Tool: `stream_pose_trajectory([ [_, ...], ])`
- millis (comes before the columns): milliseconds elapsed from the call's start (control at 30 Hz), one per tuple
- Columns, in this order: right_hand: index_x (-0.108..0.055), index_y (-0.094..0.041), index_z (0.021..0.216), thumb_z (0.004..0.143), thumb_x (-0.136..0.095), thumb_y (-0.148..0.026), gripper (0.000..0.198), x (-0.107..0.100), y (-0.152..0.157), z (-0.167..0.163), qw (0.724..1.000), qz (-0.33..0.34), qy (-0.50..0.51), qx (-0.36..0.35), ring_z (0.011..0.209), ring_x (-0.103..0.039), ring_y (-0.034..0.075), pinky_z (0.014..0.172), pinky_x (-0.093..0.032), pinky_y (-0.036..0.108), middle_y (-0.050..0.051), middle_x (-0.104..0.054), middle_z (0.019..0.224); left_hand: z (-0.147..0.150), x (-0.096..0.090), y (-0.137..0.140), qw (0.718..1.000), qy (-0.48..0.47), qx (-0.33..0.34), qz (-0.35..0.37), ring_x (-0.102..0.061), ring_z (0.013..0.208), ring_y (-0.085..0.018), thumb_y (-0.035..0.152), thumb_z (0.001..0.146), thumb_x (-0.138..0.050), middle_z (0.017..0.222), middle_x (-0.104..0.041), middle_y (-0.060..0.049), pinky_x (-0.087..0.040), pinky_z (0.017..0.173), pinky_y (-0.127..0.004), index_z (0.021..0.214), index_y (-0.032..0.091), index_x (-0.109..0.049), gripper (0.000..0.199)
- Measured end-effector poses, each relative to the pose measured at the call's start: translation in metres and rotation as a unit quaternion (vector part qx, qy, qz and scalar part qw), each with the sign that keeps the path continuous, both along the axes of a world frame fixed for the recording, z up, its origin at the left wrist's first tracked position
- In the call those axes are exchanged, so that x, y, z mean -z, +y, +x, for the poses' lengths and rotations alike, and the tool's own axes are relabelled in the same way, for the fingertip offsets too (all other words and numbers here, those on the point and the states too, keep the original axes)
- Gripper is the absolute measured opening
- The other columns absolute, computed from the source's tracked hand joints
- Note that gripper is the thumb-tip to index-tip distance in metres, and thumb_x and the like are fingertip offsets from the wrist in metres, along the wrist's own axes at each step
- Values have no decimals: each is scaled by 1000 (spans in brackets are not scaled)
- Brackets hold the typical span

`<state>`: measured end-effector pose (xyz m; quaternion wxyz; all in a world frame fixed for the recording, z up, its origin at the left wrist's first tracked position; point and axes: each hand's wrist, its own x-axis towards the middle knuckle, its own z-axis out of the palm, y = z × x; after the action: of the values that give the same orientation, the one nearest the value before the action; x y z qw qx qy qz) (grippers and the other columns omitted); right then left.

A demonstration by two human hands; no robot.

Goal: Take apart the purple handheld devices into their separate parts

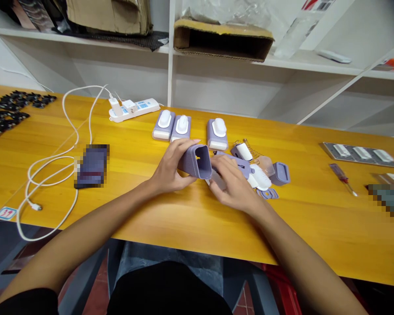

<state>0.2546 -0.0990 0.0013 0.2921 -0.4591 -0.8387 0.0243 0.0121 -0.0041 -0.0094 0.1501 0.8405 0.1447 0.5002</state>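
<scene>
I see the left hand point(170, 168) wrapped around a hollow lilac casing point(188, 162) over the worktop point(170, 223), its open end turned toward the right hand point(233, 181). That one bends over a pale piece point(217, 180); I can't tell whether it grasps it. Three lilac-and-white units point(182, 124) sit beyond; a white oval part point(262, 178) and a lilac block point(280, 174) lie to the right.

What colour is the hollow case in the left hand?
The hollow case is greyish purple, seen best in the head view.
</scene>
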Motion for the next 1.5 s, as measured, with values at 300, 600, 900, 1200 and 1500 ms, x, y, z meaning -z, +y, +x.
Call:
stream_pose_trajectory([
  [300,-56,-27,153,100,-61,-19,54,-4,0,1,986,71,141,44,117,-73,34,97,-60,52,14,-75,130,-1,7,-2,997,53,-46,-24,-67,135,-34,38,93,-85,150,-62,-16,-58,115,-51,177,30,-41,94],
  [600,-80,-26,108,100,-82,-40,16,-9,-1,-4,984,45,174,1,91,-67,27,81,-57,46,9,-68,100,0,13,-2,997,71,-37,21,-69,139,-35,39,98,-80,155,-66,-16,-58,119,-52,177,31,-41,88],
  [900,-81,-28,85,98,-84,-49,24,-3,11,12,916,-46,395,45,87,-65,24,79,-54,40,4,-71,90,0,11,-2,996,88,-9,-14,-58,156,-38,48,103,-79,169,-58,-20,-52,130,-58,180,28,-31,92],
  [1200,-79,-28,79,92,-89,-57,33,5,19,18,848,-117,515,38,79,-65,23,80,-58,41,2,-71,81,4,20,-7,992,79,30,-96,-68,145,-37,45,100,-84,162,-63,-21,-63,118,-58,174,27,-41,87],
  [1500,-77,-28,69,103,-78,-56,43,-10,10,18,913,-66,393,84,86,-65,25,85,-54,43,5,-70,79,4,15,-7,998,54,21,-32,-64,150,-37,39,101,-83,162,-63,-21,-60,121,-60,173,26,-40,85],
])
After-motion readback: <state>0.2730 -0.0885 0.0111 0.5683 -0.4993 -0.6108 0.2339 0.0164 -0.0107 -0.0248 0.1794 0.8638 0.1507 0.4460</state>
